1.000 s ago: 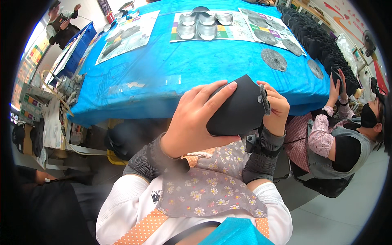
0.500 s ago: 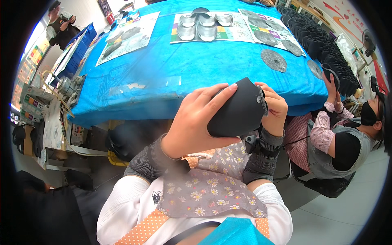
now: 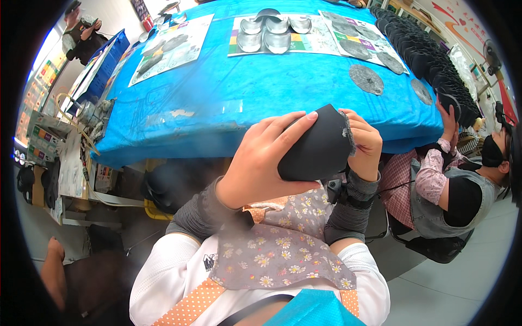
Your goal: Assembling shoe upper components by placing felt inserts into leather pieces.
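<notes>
Fingers (image 3: pixel 296 129) of the person's left hand (image 3: pixel 265 151) are clasping a curved black piece (image 3: pixel 316 149) toward three o'clock; beyond it, the right hand (image 3: pixel 365 138) is gripping a rough grey pad (image 3: pixel 347 132) at the piece's edge, its fingertips partly hidden. Risks are looming: uneven pressing could be scuffing the smooth surface, and a slack left grip could be letting the piece slip. Going outward, one piece and one pad are occupying the hands; two grey discs (image 3: pixel 366 80) are lying directly on blue cloth (image 3: pixel 261 76) between one and two o'clock; five silver cups (image 3: pixel 276 43) are resting near eleven, one dark cup (image 3: pixel 267 12) topping them; one co-worker (image 3: pixel 462 201) is sitting past three.
</notes>
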`<state>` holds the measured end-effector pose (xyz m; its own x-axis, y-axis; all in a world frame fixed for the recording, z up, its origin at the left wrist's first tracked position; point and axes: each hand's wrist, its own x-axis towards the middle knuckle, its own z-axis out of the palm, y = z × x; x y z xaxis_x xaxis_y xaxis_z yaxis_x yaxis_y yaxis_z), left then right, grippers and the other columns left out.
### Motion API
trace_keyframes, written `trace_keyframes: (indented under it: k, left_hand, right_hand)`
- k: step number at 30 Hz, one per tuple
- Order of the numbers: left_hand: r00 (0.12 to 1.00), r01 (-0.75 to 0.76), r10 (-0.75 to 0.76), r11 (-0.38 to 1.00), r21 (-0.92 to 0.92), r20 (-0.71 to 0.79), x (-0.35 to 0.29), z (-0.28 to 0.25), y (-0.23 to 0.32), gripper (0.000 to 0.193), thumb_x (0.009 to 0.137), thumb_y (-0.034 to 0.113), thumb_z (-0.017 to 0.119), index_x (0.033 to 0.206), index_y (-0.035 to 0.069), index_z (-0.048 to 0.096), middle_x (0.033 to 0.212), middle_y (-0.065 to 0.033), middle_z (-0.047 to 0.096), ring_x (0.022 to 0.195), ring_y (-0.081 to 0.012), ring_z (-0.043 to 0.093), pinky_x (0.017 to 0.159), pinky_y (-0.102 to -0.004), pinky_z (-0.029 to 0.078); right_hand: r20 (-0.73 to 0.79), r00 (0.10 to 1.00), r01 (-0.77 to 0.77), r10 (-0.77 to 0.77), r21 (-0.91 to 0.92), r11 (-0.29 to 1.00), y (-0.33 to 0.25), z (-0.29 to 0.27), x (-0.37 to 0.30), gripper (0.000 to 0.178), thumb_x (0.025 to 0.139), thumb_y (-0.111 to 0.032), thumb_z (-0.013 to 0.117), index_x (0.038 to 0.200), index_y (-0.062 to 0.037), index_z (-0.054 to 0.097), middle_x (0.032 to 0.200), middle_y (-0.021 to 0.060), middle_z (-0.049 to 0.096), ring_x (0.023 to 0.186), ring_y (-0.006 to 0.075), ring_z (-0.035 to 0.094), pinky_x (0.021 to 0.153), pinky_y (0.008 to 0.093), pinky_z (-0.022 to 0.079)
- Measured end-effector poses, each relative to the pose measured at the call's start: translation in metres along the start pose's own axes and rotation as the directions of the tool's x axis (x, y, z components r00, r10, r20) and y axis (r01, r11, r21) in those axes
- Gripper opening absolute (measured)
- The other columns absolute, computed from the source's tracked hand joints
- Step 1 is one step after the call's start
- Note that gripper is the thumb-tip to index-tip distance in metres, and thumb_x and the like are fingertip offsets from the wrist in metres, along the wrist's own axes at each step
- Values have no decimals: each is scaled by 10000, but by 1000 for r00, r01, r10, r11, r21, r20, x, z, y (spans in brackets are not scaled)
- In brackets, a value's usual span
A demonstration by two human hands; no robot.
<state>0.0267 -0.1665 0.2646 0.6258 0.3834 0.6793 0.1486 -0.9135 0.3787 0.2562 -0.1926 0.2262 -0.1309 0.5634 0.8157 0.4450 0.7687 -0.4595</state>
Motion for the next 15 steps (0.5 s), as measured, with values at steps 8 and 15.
trace_keyframes:
  k: [8, 15]
  left_hand:
    - [1000, 11, -11, 1000, -22, -2, 0, 5, -5, 951, 516, 263, 864, 1320, 15, 421, 1203, -187, 539, 1066, -342, 543, 914, -420, 414]
    - [1000, 19, -19, 998, -55, -12, 1, 5, -14, 959, 519, 265, 868, 1321, 2, 412, 1195, -183, 544, 1066, -334, 542, 917, -407, 414]
  right_hand:
    - [18, 1000, -17, 17, 4, 1000, 2, 1, 0, 193, 629, 93, 592, 799, 15, 636, 785, 86, 634, 779, 245, 611, 908, 445, 441]
    - [43, 998, -54, 54, -16, 998, 3, 3, 2, 158, 664, 48, 645, 814, -2, 652, 816, 78, 656, 802, 244, 613, 893, 423, 442]
